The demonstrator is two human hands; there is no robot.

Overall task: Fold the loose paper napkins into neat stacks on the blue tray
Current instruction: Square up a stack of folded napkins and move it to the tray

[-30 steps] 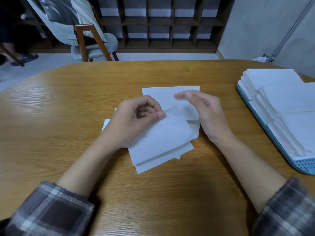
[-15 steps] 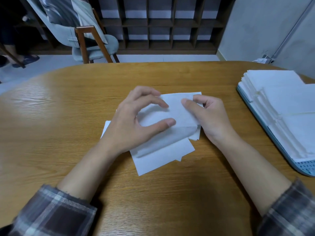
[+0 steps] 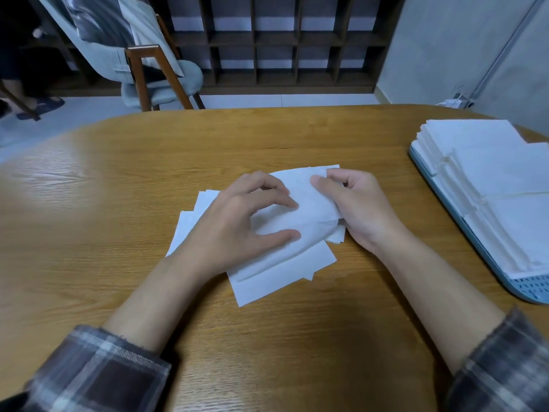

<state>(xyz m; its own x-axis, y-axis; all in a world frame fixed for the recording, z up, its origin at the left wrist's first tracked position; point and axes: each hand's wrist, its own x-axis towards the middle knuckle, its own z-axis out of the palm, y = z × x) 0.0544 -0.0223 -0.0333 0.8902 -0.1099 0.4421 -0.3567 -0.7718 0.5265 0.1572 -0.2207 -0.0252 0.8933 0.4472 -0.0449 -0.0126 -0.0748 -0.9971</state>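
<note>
A small pile of loose white paper napkins (image 3: 279,275) lies in the middle of the wooden table (image 3: 118,209). The top napkin (image 3: 309,215) is bent over into a fold. My left hand (image 3: 237,224) presses on it with thumb and fingertips, fingers arched. My right hand (image 3: 356,206) pinches the napkin's right edge between thumb and fingers. At the right edge of the table sits the blue tray (image 3: 487,263), carrying neat stacks of folded napkins (image 3: 499,185).
Beyond the table's far edge stand a wooden chair with a grey cushion (image 3: 154,75) and dark wooden shelving (image 3: 282,43). A person's feet in sandals (image 3: 38,105) are at the far left. Bare tabletop surrounds the pile.
The top napkin has been folded over toward the far right. My left hand went from a curled pinch to spread fingers pressing it down; my right hand slid to its right edge.
</note>
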